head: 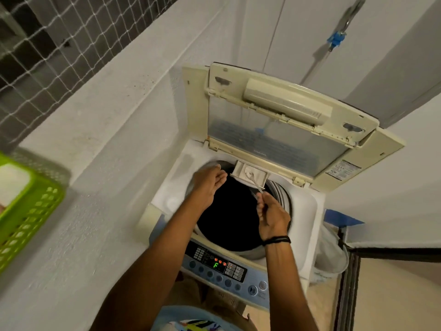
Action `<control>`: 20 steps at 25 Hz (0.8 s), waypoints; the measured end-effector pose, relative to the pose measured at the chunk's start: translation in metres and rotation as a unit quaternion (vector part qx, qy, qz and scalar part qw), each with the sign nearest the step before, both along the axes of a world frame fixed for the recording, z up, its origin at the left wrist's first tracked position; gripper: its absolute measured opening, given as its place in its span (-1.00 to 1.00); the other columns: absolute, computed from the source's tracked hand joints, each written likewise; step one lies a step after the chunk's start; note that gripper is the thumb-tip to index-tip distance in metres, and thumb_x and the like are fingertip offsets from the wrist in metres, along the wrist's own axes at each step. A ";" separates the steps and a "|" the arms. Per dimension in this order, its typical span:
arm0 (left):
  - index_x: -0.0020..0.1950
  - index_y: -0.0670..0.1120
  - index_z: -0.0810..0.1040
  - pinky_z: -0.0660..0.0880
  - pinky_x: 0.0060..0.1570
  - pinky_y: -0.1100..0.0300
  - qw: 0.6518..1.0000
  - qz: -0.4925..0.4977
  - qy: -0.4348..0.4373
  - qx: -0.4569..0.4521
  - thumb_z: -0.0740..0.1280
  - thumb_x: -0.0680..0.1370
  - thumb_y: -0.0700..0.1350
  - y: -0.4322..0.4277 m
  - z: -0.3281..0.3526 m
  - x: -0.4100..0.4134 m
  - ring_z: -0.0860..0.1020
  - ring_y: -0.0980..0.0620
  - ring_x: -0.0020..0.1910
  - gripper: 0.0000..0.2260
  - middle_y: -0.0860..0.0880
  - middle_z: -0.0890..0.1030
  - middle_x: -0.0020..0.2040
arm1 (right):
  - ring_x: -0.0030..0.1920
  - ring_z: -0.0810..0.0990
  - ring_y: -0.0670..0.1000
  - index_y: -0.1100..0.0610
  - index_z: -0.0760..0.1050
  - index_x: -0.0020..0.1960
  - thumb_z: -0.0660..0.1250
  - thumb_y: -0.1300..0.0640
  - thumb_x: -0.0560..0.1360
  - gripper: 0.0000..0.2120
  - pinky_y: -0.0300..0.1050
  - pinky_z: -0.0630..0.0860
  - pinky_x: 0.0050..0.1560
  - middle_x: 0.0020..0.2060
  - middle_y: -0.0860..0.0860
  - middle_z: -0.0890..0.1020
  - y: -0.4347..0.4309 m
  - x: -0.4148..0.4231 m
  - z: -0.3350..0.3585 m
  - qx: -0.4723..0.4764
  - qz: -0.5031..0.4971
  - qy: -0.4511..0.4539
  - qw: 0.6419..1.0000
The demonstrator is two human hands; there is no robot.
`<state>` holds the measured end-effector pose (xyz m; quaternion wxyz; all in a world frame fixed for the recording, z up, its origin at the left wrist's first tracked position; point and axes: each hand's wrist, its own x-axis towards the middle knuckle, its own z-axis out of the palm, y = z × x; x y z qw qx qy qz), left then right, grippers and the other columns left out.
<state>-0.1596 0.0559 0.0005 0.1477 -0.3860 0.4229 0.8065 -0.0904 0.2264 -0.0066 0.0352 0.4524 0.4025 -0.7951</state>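
Note:
A white top-loading washing machine stands below me with its cream lid folded up and open. The drum opening is dark. At its far rim a small detergent drawer is pulled out, with white powder in it. My right hand pinches the handle of a thin spoon whose tip sits in the drawer. My left hand hovers over the drum's left rim, fingers relaxed and slightly cupped, holding nothing that I can see.
The control panel at the near edge shows a green "F" and red lights. A green plastic basket sits on the white ledge at left. A netted window is at top left. A tap with a blue fitting hangs on the wall behind.

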 end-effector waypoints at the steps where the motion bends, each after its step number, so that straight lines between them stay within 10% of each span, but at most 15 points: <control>1: 0.20 -0.27 0.58 0.63 -0.02 0.15 1.000 0.009 0.019 -0.004 0.35 0.57 -0.22 -0.010 0.017 0.013 0.69 -0.07 -0.02 -0.77 -0.20 0.69 -0.05 | -0.36 0.54 -0.11 0.28 0.62 0.04 0.34 0.25 0.56 -0.88 -0.40 0.50 -0.44 -0.18 0.11 0.66 -0.003 0.005 0.012 -0.004 0.013 0.016 1.000; 7: 0.06 -0.19 0.63 0.63 0.01 0.17 0.966 0.116 0.204 -0.108 0.38 0.55 -0.25 -0.079 0.137 0.111 0.69 -0.05 -0.04 -0.89 -0.19 0.70 -0.06 | -0.27 0.54 -0.08 0.21 0.59 -0.02 0.33 0.23 0.57 -0.92 -0.33 0.51 -0.27 -0.19 0.09 0.62 -0.056 0.032 0.097 -0.059 0.178 0.153 0.970; 12: 0.09 -0.14 0.65 0.59 -0.01 0.16 0.866 0.231 0.350 -0.273 0.38 0.55 -0.20 -0.160 0.240 0.207 0.66 -0.04 -0.08 -0.86 -0.14 0.70 -0.07 | -0.32 0.54 -0.09 0.25 0.67 0.04 0.34 0.24 0.56 -0.85 -0.34 0.51 -0.35 -0.22 0.08 0.66 -0.139 0.058 0.160 -0.067 0.368 0.234 0.898; 17: 0.01 0.05 0.68 0.59 -0.11 0.26 0.732 0.310 0.271 -0.542 0.42 0.53 -0.12 -0.248 0.263 0.298 0.65 0.07 -0.14 -0.90 0.06 0.71 -0.11 | -0.36 0.56 -0.05 0.24 0.71 -0.05 0.33 0.27 0.55 -0.84 -0.27 0.49 -0.37 -0.29 0.13 0.71 -0.236 0.085 0.199 0.019 0.502 0.329 0.799; 20: -0.01 0.14 0.65 0.52 -0.17 0.34 0.718 0.219 0.158 -0.642 0.43 0.53 -0.08 -0.298 0.248 0.319 0.60 0.25 -0.25 -0.89 0.14 0.70 -0.12 | -0.39 0.57 -0.03 0.19 0.71 -0.12 0.33 0.32 0.55 -0.81 -0.16 0.52 -0.35 -0.34 0.11 0.71 -0.284 0.090 0.209 0.130 0.540 0.413 0.722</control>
